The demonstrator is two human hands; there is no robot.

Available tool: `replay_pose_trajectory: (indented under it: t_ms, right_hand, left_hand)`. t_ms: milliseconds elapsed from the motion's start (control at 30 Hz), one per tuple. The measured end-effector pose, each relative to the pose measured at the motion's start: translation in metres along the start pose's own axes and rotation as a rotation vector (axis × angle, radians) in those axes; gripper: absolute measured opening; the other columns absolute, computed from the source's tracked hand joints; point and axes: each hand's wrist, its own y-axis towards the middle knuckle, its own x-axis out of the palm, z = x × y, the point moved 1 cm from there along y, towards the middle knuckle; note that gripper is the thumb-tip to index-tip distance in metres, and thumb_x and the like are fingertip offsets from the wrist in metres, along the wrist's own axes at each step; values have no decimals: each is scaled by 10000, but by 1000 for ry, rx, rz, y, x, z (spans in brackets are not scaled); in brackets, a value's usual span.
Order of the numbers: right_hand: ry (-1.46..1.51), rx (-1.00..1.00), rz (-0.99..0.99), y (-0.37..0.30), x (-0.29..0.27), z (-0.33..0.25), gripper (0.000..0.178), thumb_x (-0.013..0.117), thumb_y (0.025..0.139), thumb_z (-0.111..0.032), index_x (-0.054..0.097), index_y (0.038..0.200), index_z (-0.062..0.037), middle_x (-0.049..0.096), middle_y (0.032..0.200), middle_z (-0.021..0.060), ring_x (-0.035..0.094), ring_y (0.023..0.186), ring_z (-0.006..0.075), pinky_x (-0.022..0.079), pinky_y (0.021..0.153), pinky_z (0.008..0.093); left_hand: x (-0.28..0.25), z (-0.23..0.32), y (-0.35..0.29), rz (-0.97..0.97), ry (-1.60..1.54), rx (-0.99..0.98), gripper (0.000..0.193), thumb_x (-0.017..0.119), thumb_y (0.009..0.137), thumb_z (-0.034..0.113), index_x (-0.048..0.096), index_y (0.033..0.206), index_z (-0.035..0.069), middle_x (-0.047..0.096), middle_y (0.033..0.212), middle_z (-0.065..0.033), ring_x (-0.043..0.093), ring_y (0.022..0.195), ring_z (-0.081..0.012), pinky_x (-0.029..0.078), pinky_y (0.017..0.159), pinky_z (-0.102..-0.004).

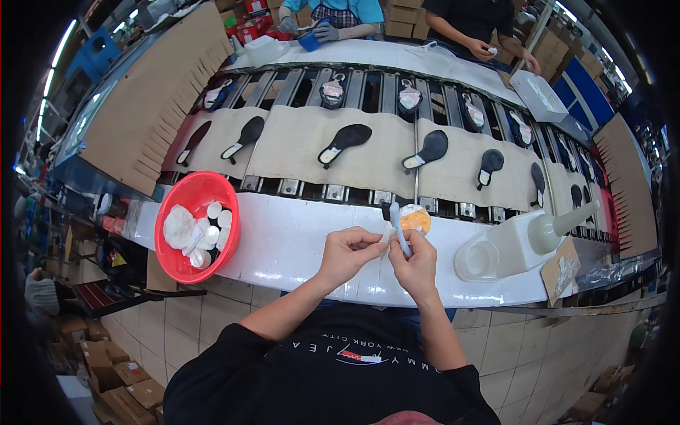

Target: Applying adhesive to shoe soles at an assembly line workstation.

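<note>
My left hand (352,253) is closed in a pinch at the near edge of the white table, with a small whitish scrap (387,234) between thumb and fingertips. Just beside it, my right hand (416,265) grips a slim pale-blue brush (398,228), much like a toothbrush. The brush stands nearly upright, its dark bristles at the top facing left. Both hands almost touch. Behind the brush lies a round dish or lid (416,219) with orange-yellow on it. Whether the brush touches the scrap is hard to tell.
A red basin (161,234) with white lids and cloth stands left. A translucent spouted bottle (506,244) lies right. Beyond runs a roller conveyor with beige mats (297,152), dark shoe soles (343,144) and upturned shoes (331,92). Two people work across it.
</note>
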Motion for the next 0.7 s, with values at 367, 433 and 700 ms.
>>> replay_pose_trajectory:
  t_ms: [367, 433, 700]
  right_hand:
    - [482, 135, 95, 11, 22, 5, 80, 628, 813, -48, 598, 869, 0, 567, 744, -11, 457, 589, 17, 346, 497, 168]
    - [542, 114, 121, 18, 27, 8, 99, 643, 806, -56, 602, 877, -1, 567, 747, -13, 462, 598, 20, 351, 508, 168]
    - [522, 180, 182, 49, 37, 21, 99, 626, 831, -97, 600, 873, -11, 566, 754, -6, 478, 646, 34, 361, 556, 176]
  left_hand:
    - [0, -6, 12, 107, -129, 6, 108, 665, 773, 20, 671, 866, -35, 623, 776, -53, 576, 670, -86, 462, 593, -197]
    - [1, -3, 17, 142, -117, 51, 106, 659, 773, 6, 669, 870, -36, 616, 782, -57, 576, 670, -92, 458, 595, -197]
    - [-4, -15, 41, 172, -145, 172, 100, 653, 781, 10, 664, 869, -36, 613, 773, -54, 577, 668, -89, 460, 589, -194]
